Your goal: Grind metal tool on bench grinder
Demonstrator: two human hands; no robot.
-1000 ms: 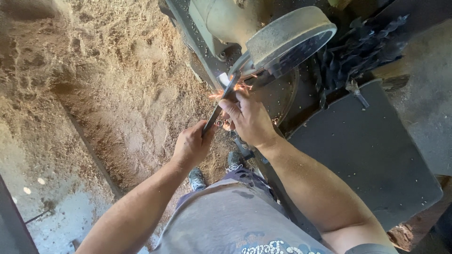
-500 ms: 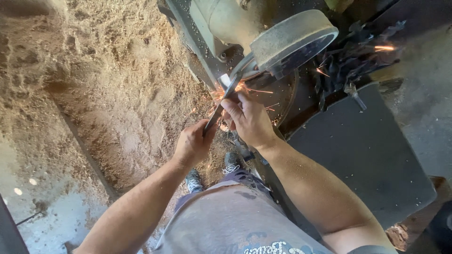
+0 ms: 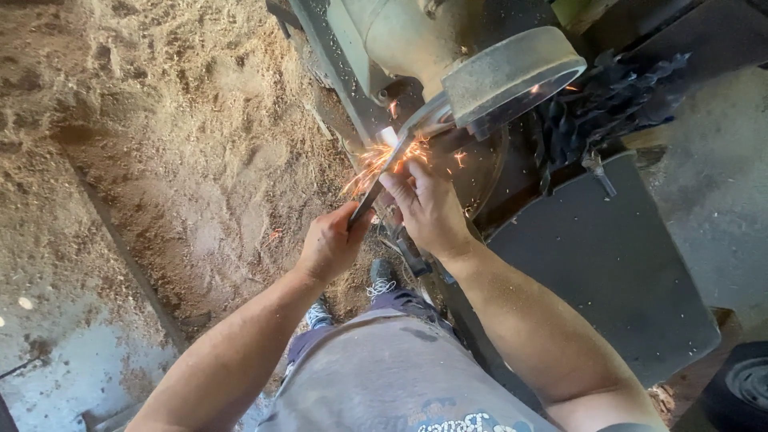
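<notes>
I stand at a bench grinder (image 3: 448, 56) whose grey wheel guard (image 3: 512, 76) sits at the top centre. A long thin metal blade (image 3: 382, 176) is pressed against the wheel, and orange sparks (image 3: 376, 160) spray off to the left. My left hand (image 3: 330, 244) grips the blade's lower end. My right hand (image 3: 428, 210) holds its upper part close to the wheel, with fingers steadying the metal. The blade's tip is hidden in the sparks.
Sawdust covers the dirt floor (image 3: 176, 144) on the left. A dark flat metal plate (image 3: 608, 272) lies to the right, with a bundle of dark twisted metal pieces (image 3: 600, 112) above it. A tyre (image 3: 740, 388) shows at the bottom right corner. My shoes (image 3: 382, 276) stand below the grinder.
The spray of sparks at the wheel has grown. Both hands keep the same hold on the blade, and the view has shifted slightly.
</notes>
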